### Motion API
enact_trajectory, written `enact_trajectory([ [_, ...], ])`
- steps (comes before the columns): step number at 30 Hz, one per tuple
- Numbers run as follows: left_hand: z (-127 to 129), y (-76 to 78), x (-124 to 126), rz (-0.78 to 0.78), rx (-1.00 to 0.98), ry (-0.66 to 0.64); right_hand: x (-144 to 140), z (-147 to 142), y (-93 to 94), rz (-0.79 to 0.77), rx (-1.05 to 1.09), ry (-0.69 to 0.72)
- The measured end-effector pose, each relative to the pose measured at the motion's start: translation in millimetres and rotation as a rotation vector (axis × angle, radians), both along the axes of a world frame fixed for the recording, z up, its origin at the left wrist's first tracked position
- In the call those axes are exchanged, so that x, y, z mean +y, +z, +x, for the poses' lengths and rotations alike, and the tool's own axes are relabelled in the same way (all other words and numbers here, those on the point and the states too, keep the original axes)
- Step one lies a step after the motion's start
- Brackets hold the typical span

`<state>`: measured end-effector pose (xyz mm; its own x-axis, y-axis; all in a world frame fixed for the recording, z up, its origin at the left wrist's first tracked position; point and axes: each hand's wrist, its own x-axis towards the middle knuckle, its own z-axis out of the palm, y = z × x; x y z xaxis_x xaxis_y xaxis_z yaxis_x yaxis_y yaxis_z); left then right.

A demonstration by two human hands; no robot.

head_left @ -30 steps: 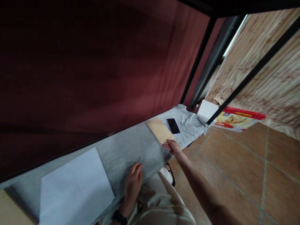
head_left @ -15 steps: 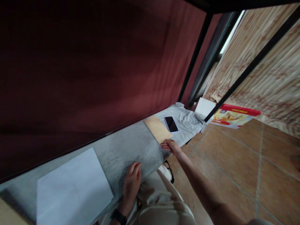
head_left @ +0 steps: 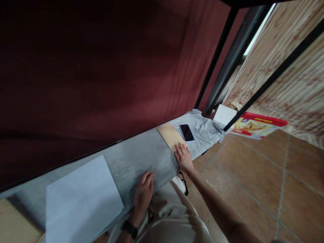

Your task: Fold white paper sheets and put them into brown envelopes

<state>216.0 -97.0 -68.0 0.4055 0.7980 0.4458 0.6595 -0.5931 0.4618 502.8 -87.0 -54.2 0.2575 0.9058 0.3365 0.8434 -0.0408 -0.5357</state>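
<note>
Right of the frame's centre, the right hand (head_left: pixel 184 157) has slid from the brown envelope (head_left: pixel 172 136)'s near edge onto it, fingers spread flat, pinning it beside the phone (head_left: pixel 187 132), while the left hand (head_left: pixel 143 190) rests open on the grey cloth (head_left: pixel 141 155).

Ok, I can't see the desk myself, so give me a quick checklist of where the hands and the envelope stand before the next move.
1. Right hand on the brown envelope: ok, fingers rest on its near end.
2. Envelope flat on the grey cloth: ok.
3. Phone apart from the envelope: ok, beside it, narrow gap.
4. Left hand flat on the cloth, holding nothing: ok.
5. White sheet away from both hands: ok.
6. Envelope contents: cannot tell.
</note>
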Motion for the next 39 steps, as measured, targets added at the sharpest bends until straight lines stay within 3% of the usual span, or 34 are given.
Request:
enact_trajectory([
  [5,-0.2,-0.5,-0.7,-0.003,0.011,0.004,-2.5,0.9,-14.5,-0.037,-0.051,-0.005],
  [11,-0.2,-2.5,-0.8,-0.026,-0.025,-0.002,-2.9,-3.1,-5.3,0.022,-0.040,0.042],
  [15,3.5,-1.8,-3.4,-0.059,-0.052,0.007,-8.0,-33.0,-4.8,0.075,-0.026,0.175],
  [20,-1.7,1.4,-11.2,-0.051,-0.088,0.023,-22.1,-71.7,-17.5,0.040,-0.060,0.324],
  [27,-68.2,14.8,-37.3,0.029,0.172,0.324,-25.5,-76.7,-21.5,0.074,-0.215,0.323],
  [32,-118.4,3.2,-53.5,0.119,0.306,0.520,-25.4,-77.2,-23.8,0.139,-0.273,0.306],
  [36,-146.1,-14.9,-61.2,0.130,0.332,0.515,-22.8,-77.7,-26.5,0.146,-0.241,0.285],
  [39,-156.3,-19.9,-64.6,0.120,0.356,0.474,-18.5,-79.8,-26.0,0.111,-0.182,0.243],
])
